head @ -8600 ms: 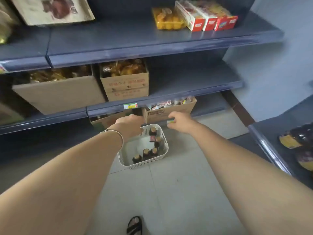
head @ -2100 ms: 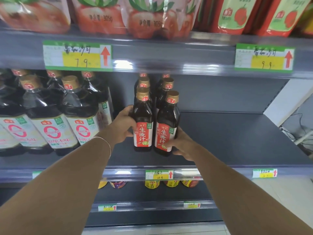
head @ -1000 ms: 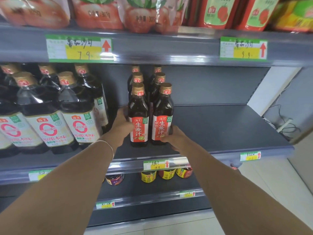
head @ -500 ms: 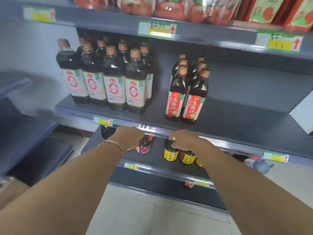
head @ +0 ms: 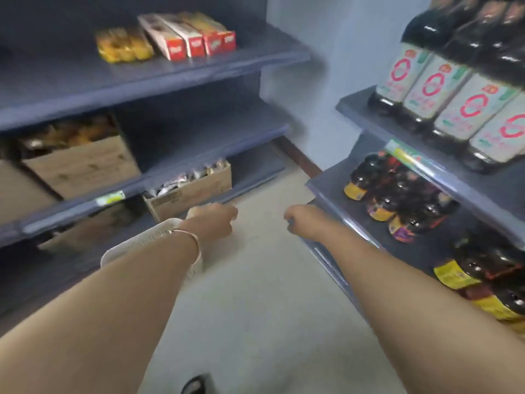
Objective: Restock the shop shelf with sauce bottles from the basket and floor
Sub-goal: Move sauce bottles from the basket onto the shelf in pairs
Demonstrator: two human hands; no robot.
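Left hand loosely curled, nothing in it, knuckles forward, thin bangle on the wrist. It hangs over the far end of the basket. Right hand also curled into a loose fist and empty, well apart from the left, level with it, just off the front edge of the right-hand shelf.

Basket: white, perforated, on the floor, mostly hidden under the left forearm; only its near rim and one side show. Contents not visible, so can't tell how many bottles are inside.

Landmark = basket. Right of it, across the floor: shelf with small dark jars with yellow labels, more near the frame's right edge. One tier above those, big dark bottles with white labels and red rings. Behind the basket: open cardboard box of packets on the lowest tier of the left-hand rack. Above and left of that, a bigger carton. Top tier: red-ended boxes beside a yellow pack.

Frame is motion-blurred; label text unreadable.
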